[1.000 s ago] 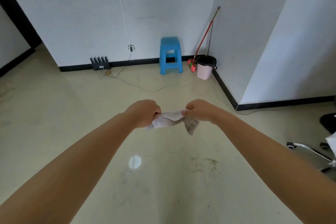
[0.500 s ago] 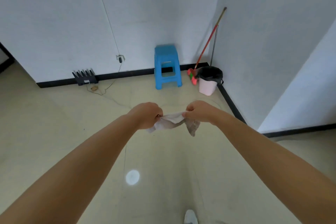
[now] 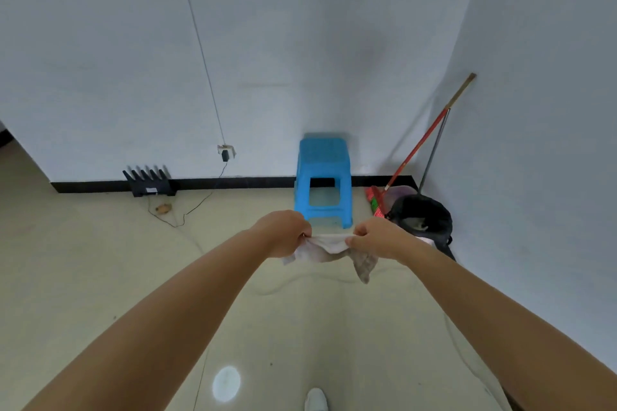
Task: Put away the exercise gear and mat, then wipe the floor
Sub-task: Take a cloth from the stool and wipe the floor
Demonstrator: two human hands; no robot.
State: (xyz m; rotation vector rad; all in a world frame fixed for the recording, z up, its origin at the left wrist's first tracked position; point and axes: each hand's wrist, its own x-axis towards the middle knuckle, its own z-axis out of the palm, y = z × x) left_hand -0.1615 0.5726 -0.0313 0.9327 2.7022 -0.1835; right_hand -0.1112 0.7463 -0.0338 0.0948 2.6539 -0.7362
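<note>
Both hands, left hand (image 3: pixel 283 237) and right hand (image 3: pixel 375 238), pinch a cloth (image 3: pixel 329 248) taut | wiping stage | next: lower it to the floor (image 3: pixel 100 277).

I have a single wide-angle view from the head, looking forward and down along both outstretched forearms toward a room corner. The pale glossy tiled floor (image 3: pixel 100 277) fills the lower half, close underfoot; the blue plastic stool (image 3: pixel 323 182) against the white wall (image 3: pixel 300 43) sits farther off, near centre.
</note>
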